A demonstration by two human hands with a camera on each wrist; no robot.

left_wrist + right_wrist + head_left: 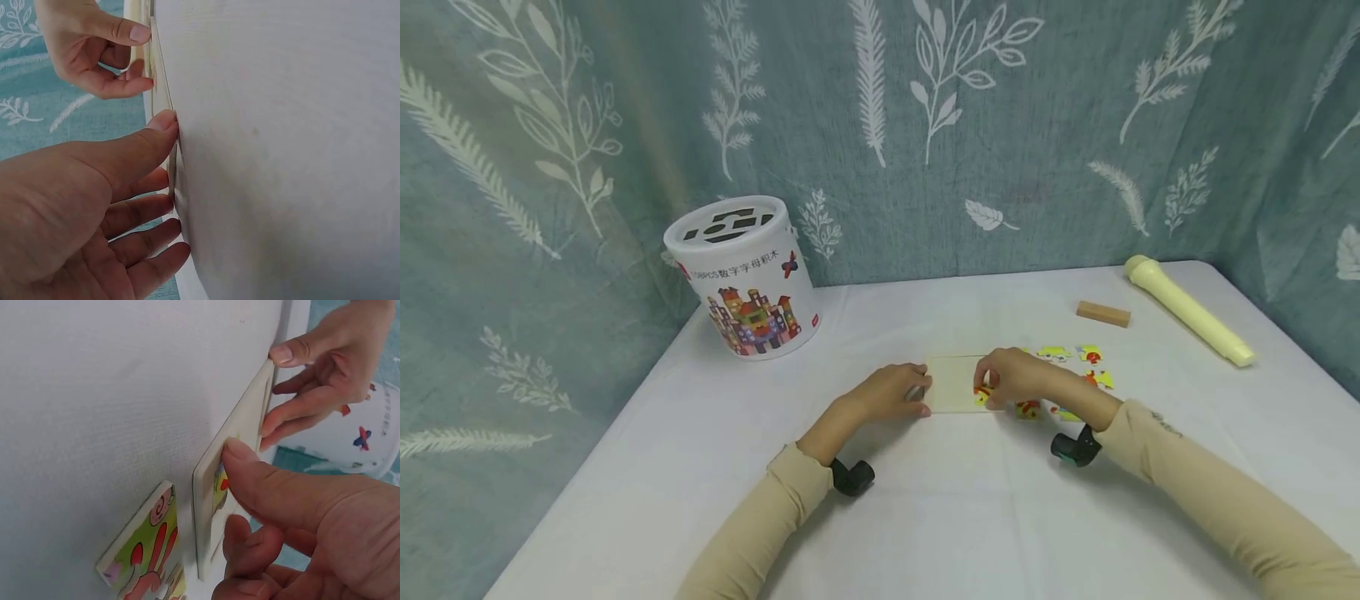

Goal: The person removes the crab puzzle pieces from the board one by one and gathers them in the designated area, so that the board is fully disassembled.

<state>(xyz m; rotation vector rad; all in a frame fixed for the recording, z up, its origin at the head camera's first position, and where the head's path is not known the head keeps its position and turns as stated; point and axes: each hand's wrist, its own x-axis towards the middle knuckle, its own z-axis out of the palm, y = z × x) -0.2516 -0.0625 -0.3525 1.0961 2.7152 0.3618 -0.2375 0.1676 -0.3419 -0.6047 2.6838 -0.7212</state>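
Observation:
A pale wooden puzzle board (951, 385) with a raised rim lies flat on the table. My left hand (891, 392) holds its left side, thumb at the near corner and fingertips along the edge. Over the board's right part, my right hand (1017, 375) pinches a small yellow-and-red puzzle piece (982, 395) between thumb and fingers. In the right wrist view that piece (220, 485) sits inside the rim, partly hidden by the thumb. A loose piece (149, 556) with red and green printing lies beside the board. Several more loose pieces (1091, 354) lie right of it, some covered by my right arm.
A white bucket (752, 292) with a slotted lid and printed blocks stands at the back left. Toward the back right are a brown wooden block (1103, 314) and a pale yellow toy microphone (1187, 310). Behind the white table (925, 517) hangs a green leaf-patterned curtain (820, 108).

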